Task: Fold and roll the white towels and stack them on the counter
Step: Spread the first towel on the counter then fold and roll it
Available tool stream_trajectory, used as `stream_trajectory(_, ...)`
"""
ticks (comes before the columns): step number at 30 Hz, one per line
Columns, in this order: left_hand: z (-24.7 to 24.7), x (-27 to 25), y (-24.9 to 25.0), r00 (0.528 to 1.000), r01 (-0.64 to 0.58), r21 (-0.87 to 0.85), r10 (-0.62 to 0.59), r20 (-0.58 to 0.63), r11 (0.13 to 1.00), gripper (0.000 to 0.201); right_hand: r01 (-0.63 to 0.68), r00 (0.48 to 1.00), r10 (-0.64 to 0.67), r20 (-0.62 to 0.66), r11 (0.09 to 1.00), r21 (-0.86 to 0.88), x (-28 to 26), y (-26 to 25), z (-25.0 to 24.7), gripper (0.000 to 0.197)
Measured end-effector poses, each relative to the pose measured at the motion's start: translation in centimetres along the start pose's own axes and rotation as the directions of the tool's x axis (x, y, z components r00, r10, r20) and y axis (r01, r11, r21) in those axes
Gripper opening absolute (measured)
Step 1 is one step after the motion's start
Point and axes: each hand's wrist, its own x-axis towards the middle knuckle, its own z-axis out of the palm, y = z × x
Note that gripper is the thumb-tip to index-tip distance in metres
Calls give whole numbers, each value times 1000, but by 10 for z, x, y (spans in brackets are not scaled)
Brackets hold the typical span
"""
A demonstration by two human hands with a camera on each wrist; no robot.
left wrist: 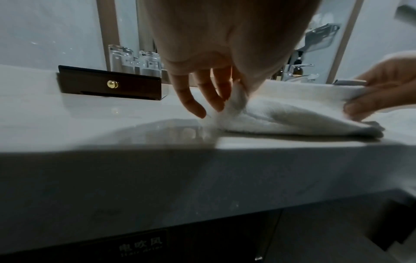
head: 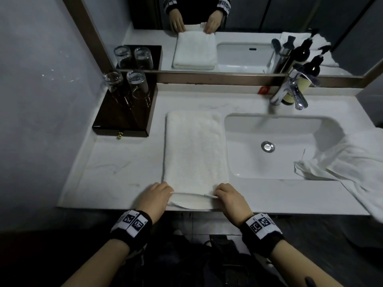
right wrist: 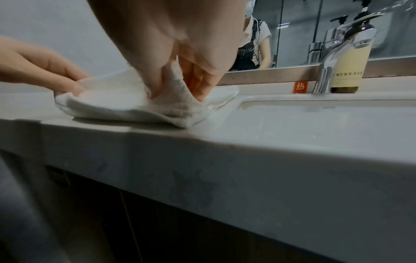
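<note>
A dark wooden box (head: 124, 112) with a small brass knob (head: 120, 135) on its near face sits at the far left, against the mirror (head: 207, 27). Two clear glasses (head: 126, 83) stand upside down on its top. To the right lies a white rectangular sink (head: 248, 162) with a round metal drain (head: 268, 146). A chrome faucet (head: 290, 92) rises behind the sink's far edge, and a pump bottle of yellowish liquid (right wrist: 351, 64) stands just behind it. A small red tag (head: 263, 90) sits left of the faucet, against the mirror frame.
</note>
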Motion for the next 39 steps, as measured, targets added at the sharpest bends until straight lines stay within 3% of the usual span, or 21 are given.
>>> stream_trajectory(3, -2, 7, 2, 998, -14, 125, 7, 55, 992, 16, -14, 1000, 14, 11, 1000, 27, 5, -1, -4, 25)
stream_trajectory(6, -5, 0, 3, 993, -116, 124, 110, 53, 986, 19, 76, 997, -77, 13, 997, 34, 1, -2, -9, 35)
stream_trajectory(9, -6, -9, 0, 976, -193, 185, 169, 137, 964, 50, 227, 971, -221, 92, 972, -65, -7, -4, -12, 47)
stream_trajectory(11, -5, -10, 1, 967, -228, 235, 191, 168, 945, 59, 284, 959, -282, 36, 955, -89, -10, -4, -9, 41)
stream_trajectory(16, -11, -5, 2, 953, -301, 207, 286, 101, 931, 42, 295, 951, -304, -51, 946, -131, -8, -7, -4, 31)
stream_trajectory(18, -12, -5, -2, 971, -239, 78, 235, 53, 968, 31, 250, 967, -254, -24, 962, -109, -7, -6, -6, 30)
stream_trajectory(21, -12, -1, -10, 994, -2, -70, 9, 112, 998, 25, 76, 995, -74, 61, 997, -22, -1, -3, -11, 47)
stream_trajectory(24, -12, 5, -14, 990, 91, -157, -73, 117, 983, 19, 80, 996, -79, 40, 997, -8, 2, -5, -14, 58)
stream_trajectory(27, -11, 14, -17, 973, 178, -170, -147, 180, 969, 16, 136, 991, -134, 30, 988, -71, 4, -6, -13, 42)
stream_trajectory(29, -12, 21, -16, 962, 225, -186, -188, 197, 956, 16, 85, 995, -79, 63, 992, -95, 8, -4, -10, 34)
stream_trajectory(32, -15, 31, -8, 951, 261, -139, -229, 210, 955, 18, -37, 997, 36, 65, 999, 6, 18, -3, -9, 29)
stream_trajectory(34, -18, 34, 0, 977, 185, -27, -181, 110, 982, 18, -102, 991, 97, 96, 994, 41, 25, -6, -14, 28)
stream_trajectory(36, -22, 34, 10, 998, 45, 80, -42, -47, 996, 28, -161, 977, 153, 146, 986, 47, 33, -10, -19, 28)
stream_trajectory(39, -22, 29, 24, 971, -168, 210, 199, -134, 963, 33, -237, 951, 225, 211, 971, 30, 46, -13, -27, 22)
